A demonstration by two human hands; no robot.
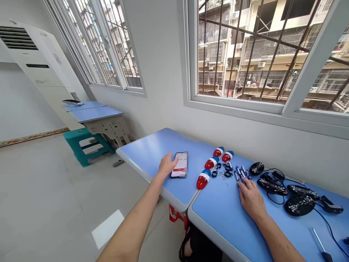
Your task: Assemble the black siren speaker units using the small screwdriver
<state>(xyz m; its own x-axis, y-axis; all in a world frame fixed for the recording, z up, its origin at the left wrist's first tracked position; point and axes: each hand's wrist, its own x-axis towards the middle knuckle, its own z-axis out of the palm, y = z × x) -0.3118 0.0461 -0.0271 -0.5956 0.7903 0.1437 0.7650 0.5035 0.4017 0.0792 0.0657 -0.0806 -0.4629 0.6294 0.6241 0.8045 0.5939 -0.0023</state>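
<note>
My left hand (167, 164) is beside the phone (179, 165), its fingers stretched out and the thumb reaching over the phone's left edge. The phone lies face up with what looks like a timer on its screen. My right hand (251, 198) rests on the table with fingers extended, its fingertips at the near end of a group of blue-and-white batteries (236, 176). Whether it grips one cannot be made out. Between the hands lie several red, white and blue light shells (202, 179), black ring clamps (228, 174) and small screws (221, 174).
Black devices with cables (272, 185) and a black oval piece (299, 205) lie at the right, with a screwdriver (317, 238) nearer me. Two blue tables (152, 149) meet at a seam. A green stool (87, 143) stands at the left. The windowed wall borders the tables' far side.
</note>
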